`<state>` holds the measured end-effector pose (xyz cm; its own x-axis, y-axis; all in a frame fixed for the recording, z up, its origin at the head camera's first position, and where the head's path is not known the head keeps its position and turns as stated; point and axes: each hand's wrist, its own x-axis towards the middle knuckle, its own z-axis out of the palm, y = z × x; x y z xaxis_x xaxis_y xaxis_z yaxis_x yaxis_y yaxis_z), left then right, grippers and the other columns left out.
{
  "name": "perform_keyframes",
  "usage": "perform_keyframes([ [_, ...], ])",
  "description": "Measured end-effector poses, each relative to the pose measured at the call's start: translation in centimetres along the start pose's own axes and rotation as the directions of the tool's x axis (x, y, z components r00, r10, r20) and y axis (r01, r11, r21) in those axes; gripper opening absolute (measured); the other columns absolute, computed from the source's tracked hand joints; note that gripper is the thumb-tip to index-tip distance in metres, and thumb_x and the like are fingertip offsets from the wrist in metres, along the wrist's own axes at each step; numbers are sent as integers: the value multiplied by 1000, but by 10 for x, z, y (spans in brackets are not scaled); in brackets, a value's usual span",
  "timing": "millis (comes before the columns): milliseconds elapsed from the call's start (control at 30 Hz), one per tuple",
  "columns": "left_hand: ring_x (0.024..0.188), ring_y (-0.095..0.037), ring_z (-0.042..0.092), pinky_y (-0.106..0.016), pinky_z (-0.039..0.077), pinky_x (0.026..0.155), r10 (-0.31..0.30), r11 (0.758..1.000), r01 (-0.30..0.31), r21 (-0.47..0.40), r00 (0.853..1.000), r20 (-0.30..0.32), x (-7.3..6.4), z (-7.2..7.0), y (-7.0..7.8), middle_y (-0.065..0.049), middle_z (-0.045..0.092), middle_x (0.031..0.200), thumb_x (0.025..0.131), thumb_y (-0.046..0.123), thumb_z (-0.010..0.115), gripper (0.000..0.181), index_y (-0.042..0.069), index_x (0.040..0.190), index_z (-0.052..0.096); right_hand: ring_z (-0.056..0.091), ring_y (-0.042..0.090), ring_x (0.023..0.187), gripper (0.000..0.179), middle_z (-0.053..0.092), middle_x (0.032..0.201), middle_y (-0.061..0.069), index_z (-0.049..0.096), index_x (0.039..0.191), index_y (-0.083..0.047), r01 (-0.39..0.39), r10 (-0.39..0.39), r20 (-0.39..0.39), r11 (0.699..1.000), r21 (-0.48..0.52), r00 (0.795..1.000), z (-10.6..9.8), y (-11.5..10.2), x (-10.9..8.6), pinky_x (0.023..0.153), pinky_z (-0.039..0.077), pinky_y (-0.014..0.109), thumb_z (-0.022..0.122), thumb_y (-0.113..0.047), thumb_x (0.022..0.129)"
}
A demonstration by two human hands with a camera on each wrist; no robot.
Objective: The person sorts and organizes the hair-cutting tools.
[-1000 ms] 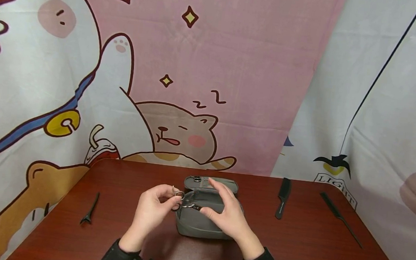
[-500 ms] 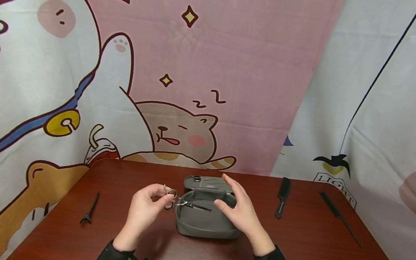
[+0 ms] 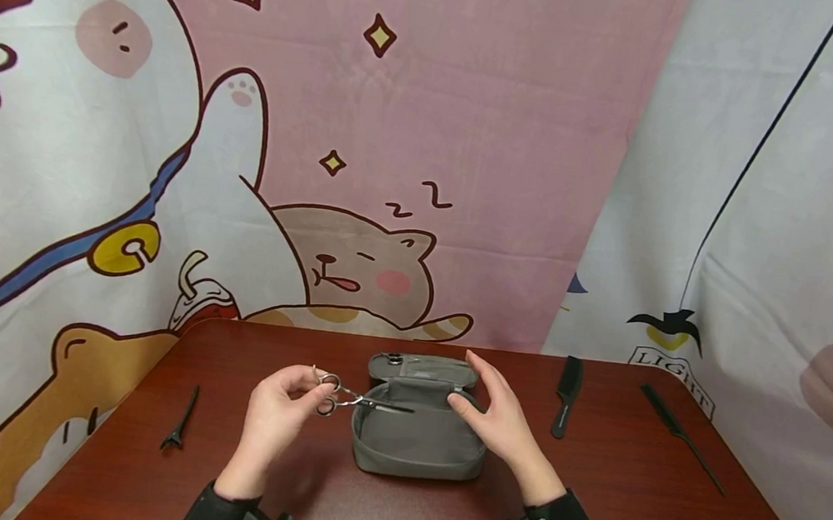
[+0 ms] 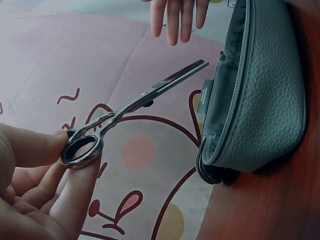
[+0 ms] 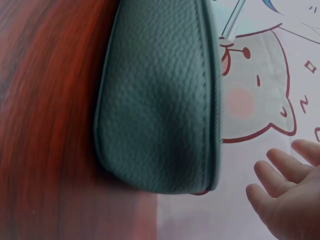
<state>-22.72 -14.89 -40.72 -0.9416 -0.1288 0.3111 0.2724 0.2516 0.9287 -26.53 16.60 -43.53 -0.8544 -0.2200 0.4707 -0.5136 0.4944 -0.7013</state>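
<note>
My left hand (image 3: 275, 418) pinches the finger rings of metal thinning scissors (image 3: 355, 400), which point right with their blades above the grey case. The left wrist view shows a toothed edge on the scissors (image 4: 145, 95) and the blades closed together. Below them the grey zippered case (image 3: 416, 452) stands unzipped with its lid folded to the back. My right hand (image 3: 509, 428) hovers by the case's right side, fingers extended and holding nothing. Its fingers show at the top of the left wrist view.
On the dark red table (image 3: 377, 516), a small dark clip (image 3: 180, 421) lies at the left. A wide black comb (image 3: 566, 396) and a thin-tailed comb (image 3: 681, 436) lie at the right. A cartoon-printed cloth (image 3: 519, 136) hangs behind.
The left hand has drawn the scissors leftward, away from the right hand. My right hand was at the scissors' blade end and has moved right, apart from them. The case has stayed put.
</note>
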Motion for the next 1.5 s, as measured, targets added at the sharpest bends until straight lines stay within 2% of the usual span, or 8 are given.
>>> perform_keyframes([
  [433, 70, -16, 70, -29, 58, 65, -87, 990, 82, -119, 995, -40, 4, -11, -4, -19, 70, 97, 87, -3, 73, 16, -9, 101, 68, 43, 41, 133, 66, 46, 146, 23, 40, 147, 2, -31, 31, 11, 999, 9, 999, -7, 15, 8, 105, 34, 62, 70, -22, 93],
  [633, 67, -14, 70, -29, 58, 64, -131, 979, 120, -165, 990, -57, 8, -15, -9, -17, 71, 92, 87, -4, 72, 18, -12, 102, 67, 42, 41, 134, 64, 44, 147, 24, 39, 148, 3, -77, 78, 21, 997, -21, 997, -11, 22, 12, 105, 34, 62, 66, -24, 96],
  [800, 66, -14, 69, -30, 58, 65, -152, 977, 140, -163, 986, -62, 11, -18, -14, -17, 71, 89, 88, -3, 71, 16, -12, 101, 67, 42, 41, 134, 65, 43, 148, 25, 38, 148, 2, -118, 119, 35, 993, -29, 992, -14, 28, 17, 105, 35, 60, 65, -27, 97],
  [1067, 67, -15, 70, -29, 58, 65, -184, 970, 168, -175, 980, -78, 14, -22, -20, -16, 70, 92, 90, 0, 71, 19, -12, 103, 67, 43, 43, 133, 67, 42, 147, 27, 35, 149, 3, -216, 215, 70, 976, 2, 974, -17, 39, 25, 105, 37, 56, 64, -29, 97],
  [1267, 68, -16, 70, -29, 58, 66, -202, 961, 180, -208, 975, -89, 16, -25, -24, -17, 71, 92, 90, 2, 71, 20, -13, 104, 66, 45, 45, 131, 67, 42, 146, 30, 34, 149, 3, -258, 257, 85, 966, 4, 963, -20, 43, 28, 104, 38, 55, 62, -31, 99],
  [1500, 67, -15, 70, -31, 58, 66, -215, 946, 175, -274, 969, -124, 18, -26, -30, -11, 69, 94, 90, -2, 70, 17, -16, 97, 63, 43, 45, 133, 70, 40, 147, 30, 33, 150, 4, -309, 308, 107, 951, -7, 945, -20, 46, 33, 104, 38, 56, 60, -36, 99],
])
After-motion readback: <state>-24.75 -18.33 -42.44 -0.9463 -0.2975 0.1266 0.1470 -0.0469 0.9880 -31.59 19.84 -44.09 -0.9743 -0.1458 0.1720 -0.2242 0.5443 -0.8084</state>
